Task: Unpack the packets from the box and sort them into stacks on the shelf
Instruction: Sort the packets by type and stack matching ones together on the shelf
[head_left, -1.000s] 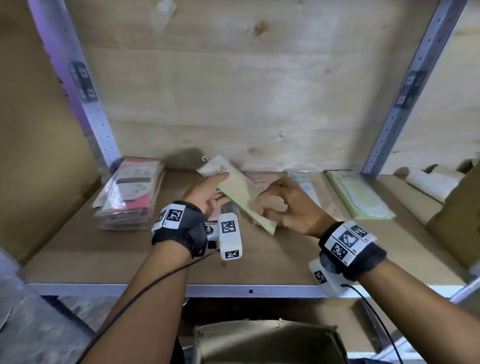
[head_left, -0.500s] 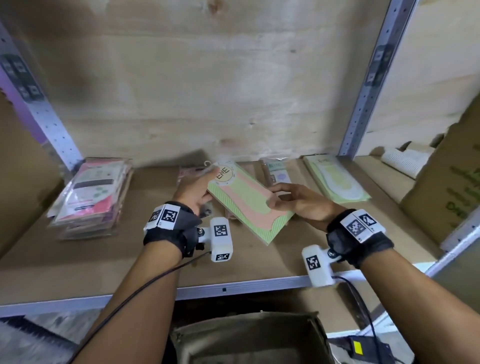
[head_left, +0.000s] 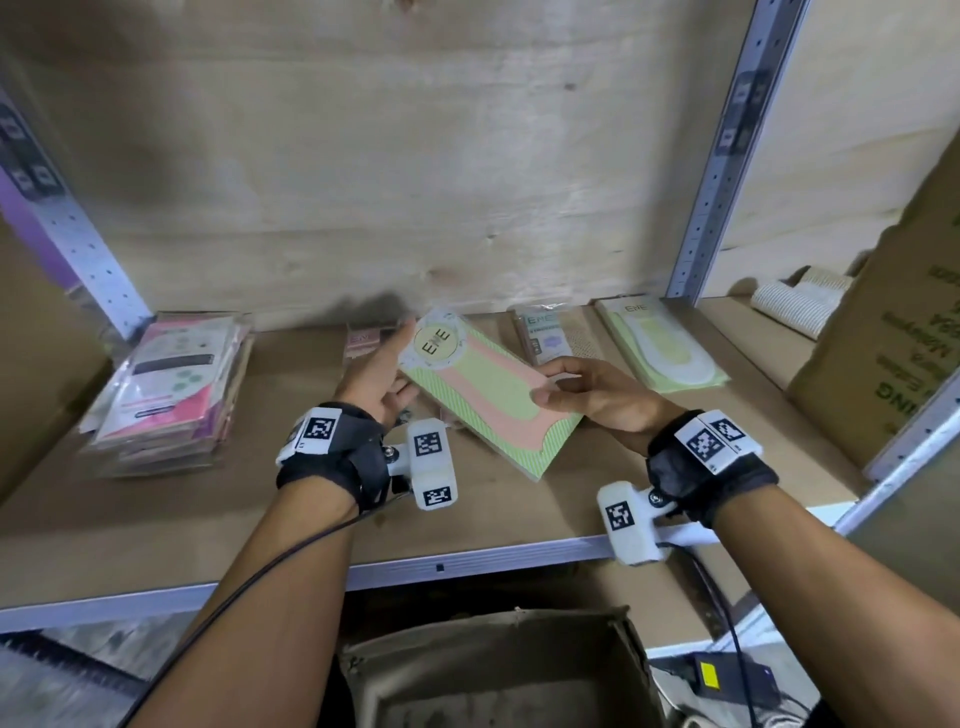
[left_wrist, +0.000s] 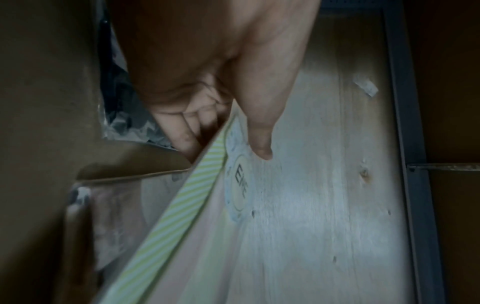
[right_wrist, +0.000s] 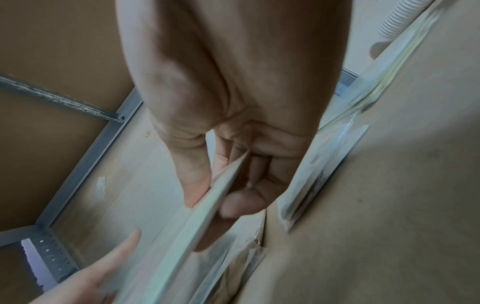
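A green-striped packet (head_left: 485, 402) with a pink and lime insole shape and a round label hangs tilted above the shelf board (head_left: 156, 514). My left hand (head_left: 382, 376) holds its far left end. In the left wrist view the thumb (left_wrist: 259, 139) lies on the label and the fingers (left_wrist: 187, 133) sit underneath. My right hand (head_left: 582, 389) pinches the packet's right edge (right_wrist: 207, 216) between thumb and fingers. An open cardboard box (head_left: 498, 670) stands below the shelf.
A pink packet stack (head_left: 166, 384) lies at the left. At the back lie a small pink packet (head_left: 363, 343), a grey-labelled packet (head_left: 550, 338) and a yellow-green packet (head_left: 665, 343). A large carton (head_left: 893, 332) and a white roll (head_left: 795, 301) fill the right bay beyond the metal upright (head_left: 711, 197).
The packet was turned from edge-on to face up between both hands. The hands have drifted slightly right along the shelf.
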